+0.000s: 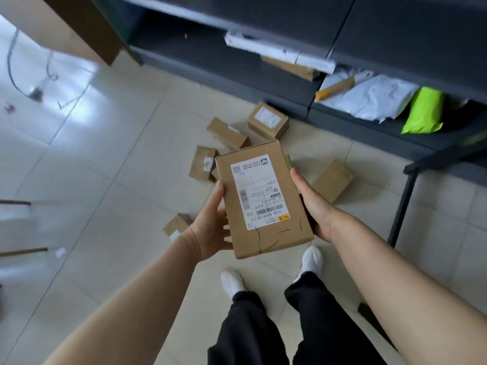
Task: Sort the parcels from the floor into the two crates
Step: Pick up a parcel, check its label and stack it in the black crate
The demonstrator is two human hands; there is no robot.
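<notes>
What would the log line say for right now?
held: flat brown cardboard box with white label | grip: left hand and right hand on its sides | floor: small brown cardboard boxes | crates: not in view

1. The held parcel (pixel 263 198) sits between the left hand (pixel 213 222) and the right hand (pixel 313 204), above the floor (pixel 105 154).
2. Three boxes (pixel 228 133) lie on the floor behind it, a fourth box (pixel 332 179) to its right and a fifth box (pixel 178 223) to its left.
3. A shelf unit (pixel 263 75) stands behind them, with mailers (pixel 376 98) on its lowest shelf.
</notes>
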